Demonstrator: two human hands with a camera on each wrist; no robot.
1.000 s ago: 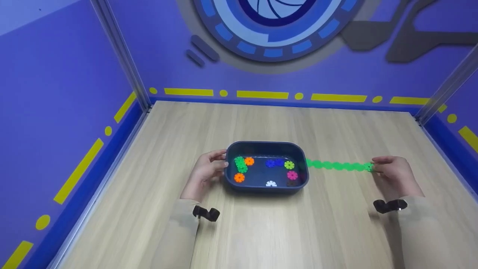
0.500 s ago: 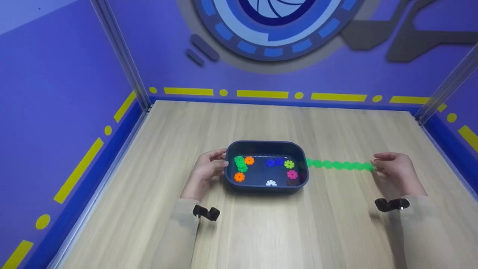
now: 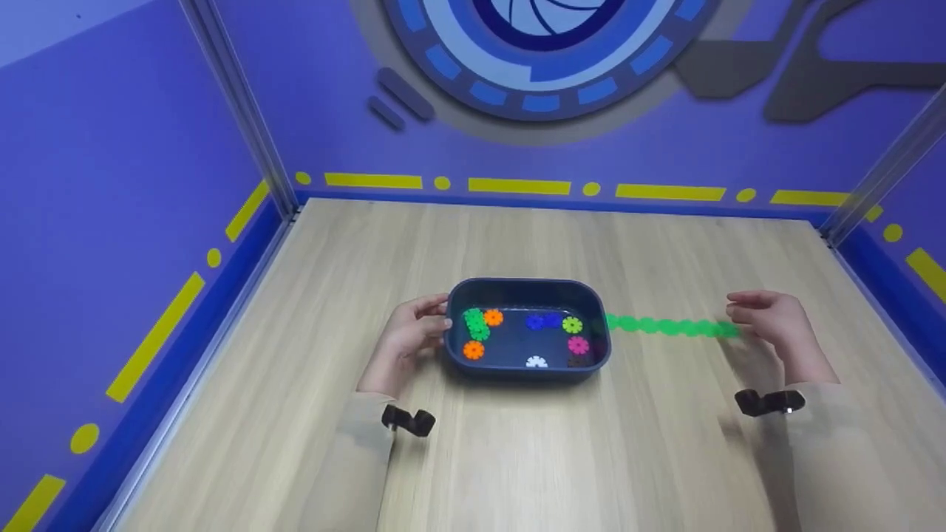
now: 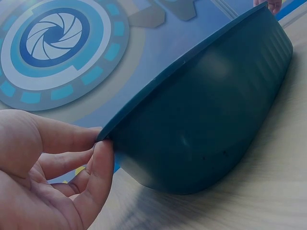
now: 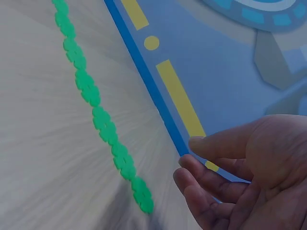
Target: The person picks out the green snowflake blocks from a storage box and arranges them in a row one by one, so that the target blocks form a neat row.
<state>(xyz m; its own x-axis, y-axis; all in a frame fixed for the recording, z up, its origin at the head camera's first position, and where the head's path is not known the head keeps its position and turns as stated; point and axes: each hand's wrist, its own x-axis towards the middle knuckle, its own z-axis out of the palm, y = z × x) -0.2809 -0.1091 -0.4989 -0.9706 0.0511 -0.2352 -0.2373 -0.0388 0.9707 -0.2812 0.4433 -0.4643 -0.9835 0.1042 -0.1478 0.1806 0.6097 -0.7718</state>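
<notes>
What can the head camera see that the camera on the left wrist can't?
Only the head view looks into the tub: orange, green, blue, pink and white toy pieces lie inside, and a green chain lies on the table beside the right hand. Only the left wrist view shows the tub's outer wall from close up, with the thumb under its rim. Both show the left hand holding the tub.
</notes>
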